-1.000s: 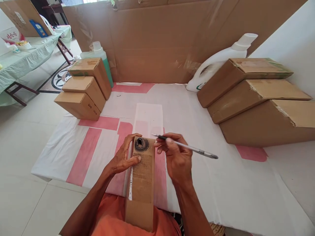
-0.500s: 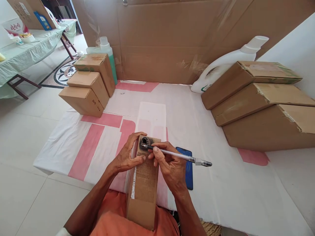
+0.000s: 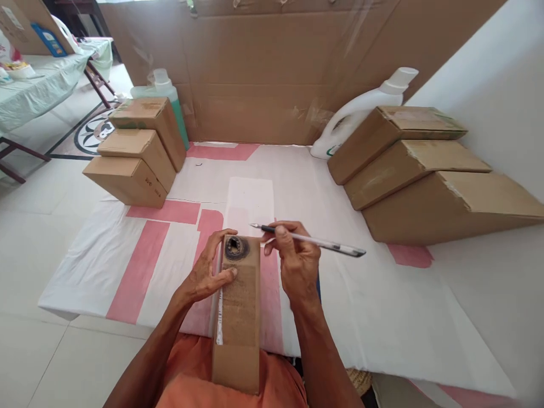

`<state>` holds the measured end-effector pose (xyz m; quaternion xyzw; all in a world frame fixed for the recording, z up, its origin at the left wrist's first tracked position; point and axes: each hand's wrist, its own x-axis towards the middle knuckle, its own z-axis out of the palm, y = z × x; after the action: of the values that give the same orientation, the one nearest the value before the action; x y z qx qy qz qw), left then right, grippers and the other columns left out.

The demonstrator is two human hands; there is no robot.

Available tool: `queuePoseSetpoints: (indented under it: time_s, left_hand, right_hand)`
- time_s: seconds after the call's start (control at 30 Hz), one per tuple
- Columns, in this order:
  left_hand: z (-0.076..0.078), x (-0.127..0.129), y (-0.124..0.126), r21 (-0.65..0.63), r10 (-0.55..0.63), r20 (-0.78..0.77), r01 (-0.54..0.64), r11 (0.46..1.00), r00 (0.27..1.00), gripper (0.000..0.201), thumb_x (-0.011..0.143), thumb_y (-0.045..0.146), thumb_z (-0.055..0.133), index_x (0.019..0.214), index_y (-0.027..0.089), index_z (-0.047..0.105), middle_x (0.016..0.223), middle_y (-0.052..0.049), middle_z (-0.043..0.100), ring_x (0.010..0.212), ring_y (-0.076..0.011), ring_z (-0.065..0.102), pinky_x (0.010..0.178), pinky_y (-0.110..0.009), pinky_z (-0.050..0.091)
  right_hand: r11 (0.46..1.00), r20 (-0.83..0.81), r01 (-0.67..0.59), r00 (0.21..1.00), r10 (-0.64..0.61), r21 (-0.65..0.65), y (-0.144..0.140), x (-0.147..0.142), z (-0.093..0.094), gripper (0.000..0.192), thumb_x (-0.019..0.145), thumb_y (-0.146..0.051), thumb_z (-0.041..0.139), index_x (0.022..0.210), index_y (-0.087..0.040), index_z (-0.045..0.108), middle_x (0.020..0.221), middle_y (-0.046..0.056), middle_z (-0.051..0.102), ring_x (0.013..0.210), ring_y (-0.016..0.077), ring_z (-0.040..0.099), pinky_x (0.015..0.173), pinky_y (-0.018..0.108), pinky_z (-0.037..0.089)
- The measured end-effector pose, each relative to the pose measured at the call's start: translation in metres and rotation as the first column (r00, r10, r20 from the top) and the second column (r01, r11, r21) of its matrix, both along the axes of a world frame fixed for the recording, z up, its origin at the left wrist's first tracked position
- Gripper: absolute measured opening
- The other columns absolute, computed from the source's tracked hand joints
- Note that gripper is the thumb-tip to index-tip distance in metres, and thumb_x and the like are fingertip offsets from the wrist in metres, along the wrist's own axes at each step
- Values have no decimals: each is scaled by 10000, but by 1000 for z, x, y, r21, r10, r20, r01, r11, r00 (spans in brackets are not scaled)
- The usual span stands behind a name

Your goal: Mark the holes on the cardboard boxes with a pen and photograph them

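A long, narrow cardboard box (image 3: 238, 311) rests against my lap and the table edge. Near its far end is a dark hole (image 3: 234, 245) ringed by black ink scribbles. My left hand (image 3: 208, 269) grips the box, thumb on the top face and fingers round the left side and far end. In my right hand (image 3: 295, 255) a clear-barrelled pen (image 3: 329, 245) is pinched between thumb and fingers. Its tip points left, above and just beyond the far end of the box, apart from the cardboard. A blue phone (image 3: 318, 286) lies mostly hidden behind my right wrist.
Stacked cardboard boxes (image 3: 144, 150) stand at the left, with a bottle of green liquid (image 3: 176, 113) behind. More boxes (image 3: 416, 170) and a white jug (image 3: 361, 110) are at the right. A large cardboard panel (image 3: 255, 73) closes off the back of the cloth-covered table (image 3: 306, 187).
My right hand has lifted the pen tip out of the hole area and moved it away, beyond the box's end. My left hand keeps its hold. The view has shifted slightly.
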<state>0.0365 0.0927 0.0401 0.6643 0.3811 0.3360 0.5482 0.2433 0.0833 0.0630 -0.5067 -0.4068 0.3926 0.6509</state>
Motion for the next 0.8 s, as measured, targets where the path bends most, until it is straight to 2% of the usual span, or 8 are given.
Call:
queuePoseSetpoints:
  time_s: [0.1,0.23,0.3,0.37,0.47,0.6,0.67,0.8]
  left_hand:
    - [-1,-11,-2,-32,41,-12,-42,999,999,711,862,470,720,1486,253,455,1489,-114,523,1391,-358,489,1186,-493,368]
    - [-3,-20,0,-58,68,-20,-70,996,997,686,888,488,715,1488,287,452,1494,-94,524,1413,-357,481,1179,-471,368]
    - [-3,-19,1,-55,60,-20,-61,997,998,683,888,494,716,1486,295,453,1495,-89,525,1418,-358,479,1176,-467,369]
    - [-3,-15,2,-48,52,-21,-53,997,998,680,888,496,712,1484,293,455,1493,-91,528,1410,-358,488,1173,-468,372]
    - [-2,-9,3,-40,45,-21,-46,998,999,670,892,492,704,1481,289,456,1497,-93,525,1410,-359,490,1175,-476,368]
    - [-1,-4,3,-41,34,-38,-36,999,999,682,886,496,704,1483,284,453,1495,-101,524,1412,-367,483,1183,-493,356]
    - [-1,-4,3,-43,34,-43,-36,998,998,688,884,505,701,1484,276,454,1501,-108,520,1403,-371,487,1186,-501,352]
    - [-2,-2,5,-34,33,-46,-35,999,998,682,889,503,694,1484,272,455,1494,-112,518,1395,-367,484,1182,-503,353]
  right_hand:
    - [977,222,130,971,-92,-166,17,23,-15,281,1068,-482,446,1021,-226,550,1185,83,698,828,157,696,657,284,566]
    - [863,529,125,829,179,-489,19,39,-45,173,1000,-349,612,961,-185,572,765,4,660,666,175,639,650,315,538]
    - [821,569,115,774,279,-559,11,31,-57,187,967,-324,711,1005,-154,643,809,8,680,720,179,662,720,347,571]
    - [779,601,128,715,356,-614,3,17,-63,257,1002,-362,699,1148,-152,675,1028,51,719,882,197,706,811,388,606]
    - [736,631,162,651,421,-658,-6,1,-63,336,1028,-396,671,1277,-170,659,1236,87,698,1031,226,712,888,433,618]
    - [727,681,221,594,428,-650,-19,8,-58,315,1053,-423,610,1228,-166,662,1124,92,721,993,249,712,886,428,587]
    - [716,724,309,572,385,-626,-33,21,-57,316,1054,-413,590,1232,-157,638,1171,146,700,1094,310,683,916,439,551]
    - [599,777,527,558,291,-603,-67,47,-61,489,925,-426,742,1238,-85,587,1284,294,600,1284,475,555,970,547,497]
